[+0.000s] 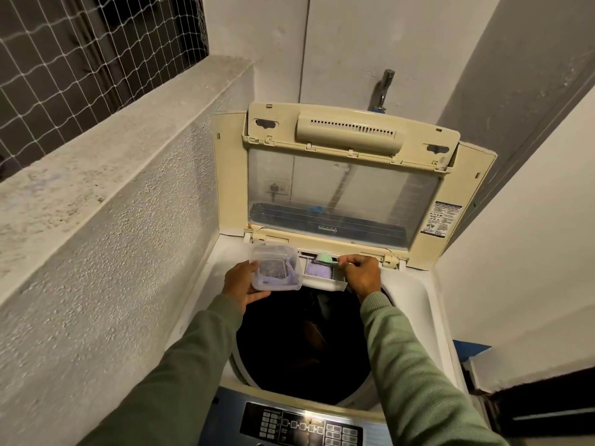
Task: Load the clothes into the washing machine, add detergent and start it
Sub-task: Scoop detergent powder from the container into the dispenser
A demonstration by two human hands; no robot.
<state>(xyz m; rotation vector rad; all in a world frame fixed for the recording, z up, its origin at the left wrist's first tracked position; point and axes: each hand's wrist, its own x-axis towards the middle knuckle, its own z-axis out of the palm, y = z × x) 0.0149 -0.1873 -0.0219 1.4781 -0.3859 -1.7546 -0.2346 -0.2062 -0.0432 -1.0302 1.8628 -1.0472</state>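
- Left hand [242,283] extended forward, fingers curled in a clamp, thumb on the near side.
- Right hand [362,274] level alongside, pinched closed, knuckles up, wrist bent slightly.

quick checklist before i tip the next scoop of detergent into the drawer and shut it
1. Lid propped fully open: ok.
2. Detergent drawer pulled out, purple powder already inside: ok.
3. Green scoop over the drawer in the right hand: ok.
4. Clear tub held in the left hand, beside the drawer; it looks tilted: cannot tell if it will spill.
5. Clothes in the drum: dark shapes show, load size cannot tell.
6. Control panel in view, settings unreadable: cannot tell.
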